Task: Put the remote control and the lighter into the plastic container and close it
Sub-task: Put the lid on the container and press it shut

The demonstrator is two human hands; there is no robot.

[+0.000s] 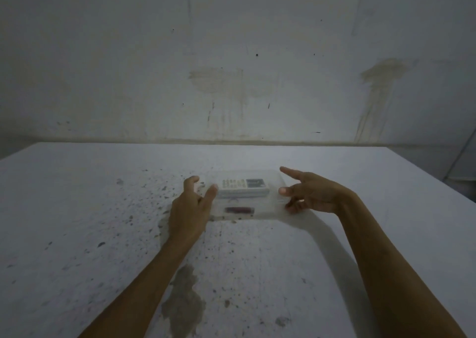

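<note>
We see a clear, shallow plastic container lying flat. Inside it, a white remote control rests lengthwise along the far side, and a dark red lighter lies parallel near the front edge.

A white table, speckled with dark flecks and marked by a grey stain, is set against a pale wall streaked with brownish marks. The room is dimly lit.
</note>
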